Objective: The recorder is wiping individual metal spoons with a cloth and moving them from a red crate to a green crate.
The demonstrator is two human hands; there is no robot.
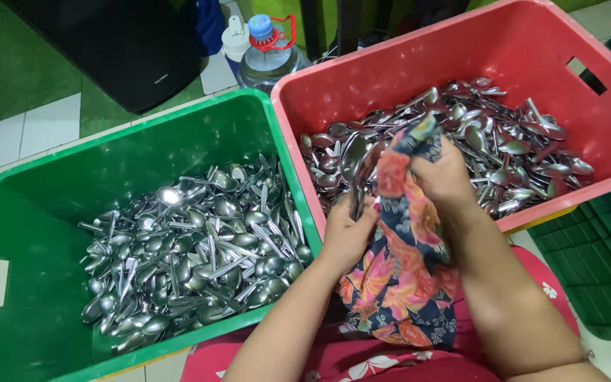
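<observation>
My left hand (346, 230) grips the handles of a few metal spoons (353, 161), bowls pointing up, over the near edge of the red crate (532, 42). My right hand (445, 177) clutches a flowered cloth (397, 276) bunched against the spoons; the cloth hangs down onto my lap. The red crate holds a heap of many spoons (489, 134). To the left stands a green crate (107, 163) with its own pile of spoons (192, 247).
A clear plastic water bottle (266, 53) with a blue cap stands behind the crates, beside a white bottle (235, 39). A black object (121, 42) lies on the tiled floor at the back left. Another green crate (595, 247) sits at the right.
</observation>
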